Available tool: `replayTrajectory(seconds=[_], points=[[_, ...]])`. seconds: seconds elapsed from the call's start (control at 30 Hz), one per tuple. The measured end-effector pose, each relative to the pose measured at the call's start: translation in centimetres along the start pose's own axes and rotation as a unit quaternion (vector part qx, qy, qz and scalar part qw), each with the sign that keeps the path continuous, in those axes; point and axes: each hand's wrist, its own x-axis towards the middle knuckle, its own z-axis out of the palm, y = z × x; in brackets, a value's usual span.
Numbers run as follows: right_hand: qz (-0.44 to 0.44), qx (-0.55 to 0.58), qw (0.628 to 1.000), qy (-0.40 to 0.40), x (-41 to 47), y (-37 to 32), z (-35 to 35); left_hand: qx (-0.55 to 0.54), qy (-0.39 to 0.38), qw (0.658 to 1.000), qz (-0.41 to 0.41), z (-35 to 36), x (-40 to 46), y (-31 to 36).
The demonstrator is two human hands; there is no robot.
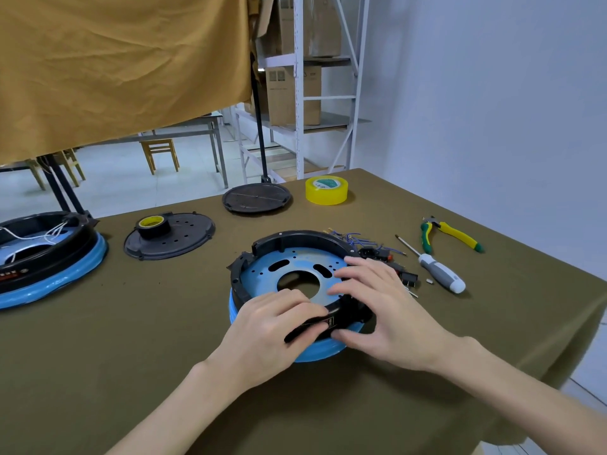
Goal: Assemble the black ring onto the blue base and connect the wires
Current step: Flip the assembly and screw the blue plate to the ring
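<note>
The black ring [295,239] sits on the blue base [297,262] in the middle of the olive-covered table. My left hand [266,333] grips the ring's near rim, fingers curled over its top and thumb on the outer wall. My right hand [384,307] lies on the ring's near right side, fingers spread flat over the rim and blue plate, thumb against the outer wall. A heap of blue wires with terminals [356,239] and small black switches [407,277] lies just right of the ring.
A second black-and-blue unit with white wires [46,257] stands at the left edge. Behind are a black lid with a black tape roll [169,236], a round black plate [256,197] and yellow tape [326,189]. A screwdriver [437,269] and pliers [451,236] lie right.
</note>
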Motion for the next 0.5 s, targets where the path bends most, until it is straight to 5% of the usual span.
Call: replayTrajectory(seconds=[0.23,0.5], points=[[0.036,0.078,0.985,-0.152,3.0,0.7,-1.5,0.046,-0.002,0.999,0.001,0.0,0.0,0.7],[0.068,0.145,0.976,-0.147,7.9,-0.9,-5.3,0.102,-0.024,0.993,-0.05,-1.8,1.7,0.4]])
